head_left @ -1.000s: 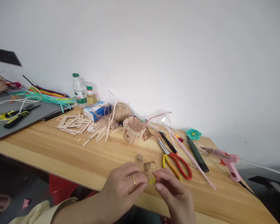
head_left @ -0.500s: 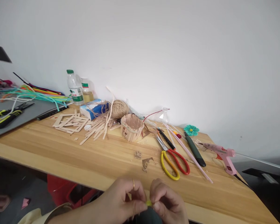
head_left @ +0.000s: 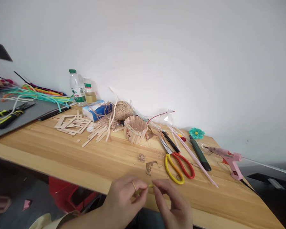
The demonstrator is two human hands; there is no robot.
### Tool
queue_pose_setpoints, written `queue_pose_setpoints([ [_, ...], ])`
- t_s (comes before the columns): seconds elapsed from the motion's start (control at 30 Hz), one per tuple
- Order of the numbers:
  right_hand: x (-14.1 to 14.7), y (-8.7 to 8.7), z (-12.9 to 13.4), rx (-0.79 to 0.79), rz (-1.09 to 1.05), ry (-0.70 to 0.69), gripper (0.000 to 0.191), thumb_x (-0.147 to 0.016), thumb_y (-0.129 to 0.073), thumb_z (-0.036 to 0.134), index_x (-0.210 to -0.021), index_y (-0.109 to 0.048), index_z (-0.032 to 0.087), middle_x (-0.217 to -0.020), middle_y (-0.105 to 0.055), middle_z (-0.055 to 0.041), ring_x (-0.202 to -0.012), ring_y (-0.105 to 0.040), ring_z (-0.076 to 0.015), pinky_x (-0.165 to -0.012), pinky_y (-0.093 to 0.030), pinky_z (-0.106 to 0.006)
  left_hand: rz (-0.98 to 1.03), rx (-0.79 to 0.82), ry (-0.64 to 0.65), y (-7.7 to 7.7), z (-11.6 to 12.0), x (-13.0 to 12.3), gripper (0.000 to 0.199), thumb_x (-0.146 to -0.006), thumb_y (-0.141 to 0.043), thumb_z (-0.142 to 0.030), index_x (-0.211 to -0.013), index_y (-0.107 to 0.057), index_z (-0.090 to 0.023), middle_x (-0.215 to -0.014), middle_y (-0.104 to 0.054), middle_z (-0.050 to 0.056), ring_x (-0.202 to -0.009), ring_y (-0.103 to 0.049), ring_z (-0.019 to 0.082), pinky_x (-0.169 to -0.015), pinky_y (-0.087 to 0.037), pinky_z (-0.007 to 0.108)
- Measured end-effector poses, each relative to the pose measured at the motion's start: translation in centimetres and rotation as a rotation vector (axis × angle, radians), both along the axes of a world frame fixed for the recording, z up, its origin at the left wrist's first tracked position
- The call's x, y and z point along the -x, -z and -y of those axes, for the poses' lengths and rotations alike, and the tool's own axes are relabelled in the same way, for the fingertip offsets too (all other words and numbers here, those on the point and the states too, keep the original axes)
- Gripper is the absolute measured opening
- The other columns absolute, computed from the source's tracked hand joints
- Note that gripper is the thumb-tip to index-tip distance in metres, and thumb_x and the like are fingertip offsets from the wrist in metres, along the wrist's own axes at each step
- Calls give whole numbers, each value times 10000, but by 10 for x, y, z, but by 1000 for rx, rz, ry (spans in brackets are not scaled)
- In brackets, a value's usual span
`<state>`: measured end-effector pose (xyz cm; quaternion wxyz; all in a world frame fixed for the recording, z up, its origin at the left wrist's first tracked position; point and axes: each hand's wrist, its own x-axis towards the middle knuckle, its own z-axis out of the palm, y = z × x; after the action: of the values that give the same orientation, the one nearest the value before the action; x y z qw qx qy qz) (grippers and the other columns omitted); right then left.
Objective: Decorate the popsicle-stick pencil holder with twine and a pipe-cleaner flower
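My left hand [head_left: 127, 197], with a gold ring, pinches a short yellow-green strip [head_left: 150, 185] between thumb and fingertips. It looks like a bit of pipe cleaner, though most of it is hidden by the fingers. Thumb and index finger of my right hand [head_left: 173, 202] close on its other end. Both hands are raised at the table's front edge. Just beyond them lie a cut brown scrap [head_left: 150, 167] and a small brown flower-shaped piece [head_left: 141, 157]. Scissors [head_left: 177, 163] with one yellow and one red handle rest to the right.
Behind stand a basket of wooden sticks [head_left: 135, 130], a twine ball [head_left: 123, 110] and a plastic bottle [head_left: 77, 90]. On the right are a dark green cutter [head_left: 201, 156], a teal flower [head_left: 196, 133] and a pink glue gun [head_left: 231, 159]. Pliers [head_left: 10, 119] and pipe cleaners [head_left: 43, 95] lie left.
Both hands have risen slightly, away from my lap. The fingertips have shifted on the yellow-green strip, and my right fingers are less curled than before.
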<state>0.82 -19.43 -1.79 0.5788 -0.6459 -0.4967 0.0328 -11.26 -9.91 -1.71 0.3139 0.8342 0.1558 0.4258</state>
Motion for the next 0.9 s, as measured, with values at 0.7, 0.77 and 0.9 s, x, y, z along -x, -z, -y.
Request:
queue_pose_setpoints([
  [0.7, -1, -3, -6, -20, 770, 134, 139, -853, -490, 89, -867, -562, 206, -657, -664, -6, -571, -645, -139, -569, -504, -233, 23, -497, -149, 0, 6, 1, 150, -838, -474, -46, -775, -569, -142, -550, -575, 13, -491, -543, 133, -476, -440, 228],
  [0.77, 1, 3, -11, -66, 734, 204, 161, -858, -476, 92, -859, -579, 216, -648, -656, -10, -564, -636, -137, -562, -501, -230, 39, -433, -139, 2, 6, -2, 177, -857, -445, -57, -766, -563, -153, -551, -576, 12, -490, -541, 126, -474, -433, 218],
  [0.9, -1, 9, -13, -89, 395, 167, 121, -830, -555, 135, -848, -641, 219, -701, -675, -24, -629, -646, -147, -607, -519, -224, 107, -239, -114, 5, 4, -6, 166, -861, -456, -78, -768, -564, -164, -552, -586, 3, -483, -541, 113, -472, -435, 201],
])
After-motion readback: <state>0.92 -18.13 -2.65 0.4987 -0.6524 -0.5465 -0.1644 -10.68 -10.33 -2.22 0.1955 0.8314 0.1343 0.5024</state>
